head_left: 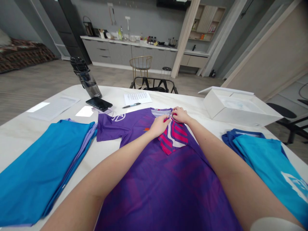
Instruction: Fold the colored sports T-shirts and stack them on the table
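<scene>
A purple shirt (166,179) lies spread on the white table, its collar at the far side and its left-hand sleeve stretched out flat. The other sleeve is folded inward over the chest, showing a red, purple and white striped side (173,138). My left hand (159,125) is closed on the folded sleeve's upper edge, just below the collar. Close beside it, my right hand (180,115) has its fingers bent and pressed together on the fabric at the shoulder, by the collar's right end.
Blue folded clothes (45,163) lie at the left, others (269,160) at the right. Farther back on the table (187,99) are a bottle (88,81), phone (99,104), pen (131,105), printed paper (138,97) and white box (240,106). A chair (154,84) stands beyond.
</scene>
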A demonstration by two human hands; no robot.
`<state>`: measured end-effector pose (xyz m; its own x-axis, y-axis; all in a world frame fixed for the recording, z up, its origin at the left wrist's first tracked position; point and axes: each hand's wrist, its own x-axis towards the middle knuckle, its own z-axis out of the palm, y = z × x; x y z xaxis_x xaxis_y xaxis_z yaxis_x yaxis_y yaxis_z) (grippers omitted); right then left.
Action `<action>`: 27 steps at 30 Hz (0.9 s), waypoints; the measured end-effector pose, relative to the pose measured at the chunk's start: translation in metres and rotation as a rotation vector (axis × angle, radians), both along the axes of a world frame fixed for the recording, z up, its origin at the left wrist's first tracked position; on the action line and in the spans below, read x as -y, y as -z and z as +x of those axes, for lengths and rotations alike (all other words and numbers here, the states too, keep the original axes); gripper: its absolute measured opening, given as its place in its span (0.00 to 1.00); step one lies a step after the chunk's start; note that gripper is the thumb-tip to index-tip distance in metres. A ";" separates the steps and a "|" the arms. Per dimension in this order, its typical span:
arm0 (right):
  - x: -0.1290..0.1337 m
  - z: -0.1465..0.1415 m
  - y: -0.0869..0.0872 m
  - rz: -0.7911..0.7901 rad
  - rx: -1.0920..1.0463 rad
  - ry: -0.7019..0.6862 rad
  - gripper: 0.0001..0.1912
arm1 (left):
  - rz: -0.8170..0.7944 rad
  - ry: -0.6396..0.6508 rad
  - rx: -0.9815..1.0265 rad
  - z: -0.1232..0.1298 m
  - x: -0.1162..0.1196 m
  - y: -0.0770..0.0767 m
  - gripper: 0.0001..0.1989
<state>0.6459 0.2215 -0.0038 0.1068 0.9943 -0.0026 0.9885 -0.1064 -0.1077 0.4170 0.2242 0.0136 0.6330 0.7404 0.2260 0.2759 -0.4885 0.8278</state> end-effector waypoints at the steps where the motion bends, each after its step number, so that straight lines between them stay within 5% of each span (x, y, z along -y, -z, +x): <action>1: 0.000 0.002 0.000 0.007 0.002 0.023 0.16 | 0.001 -0.006 -0.004 -0.002 -0.001 -0.002 0.11; 5: -0.003 0.009 -0.010 0.028 -0.036 0.163 0.17 | -0.011 -0.109 -0.104 -0.009 -0.021 -0.017 0.12; 10: -0.025 0.014 -0.026 0.119 -0.066 0.256 0.18 | -0.046 -0.210 -0.261 -0.015 -0.086 -0.034 0.11; 16: -0.049 0.007 -0.004 0.087 -0.097 0.257 0.16 | -0.040 -0.286 -0.569 -0.044 -0.151 -0.005 0.18; 19: -0.045 0.000 0.009 0.147 -0.107 0.298 0.21 | -0.016 -0.287 -0.646 -0.060 -0.149 0.009 0.25; 23: -0.024 -0.010 0.010 0.175 -0.082 0.291 0.21 | 0.046 -0.314 -0.636 -0.070 -0.124 0.007 0.27; 27: 0.011 -0.024 0.003 0.119 -0.124 0.190 0.22 | 0.365 -0.329 -0.597 -0.076 -0.088 0.000 0.23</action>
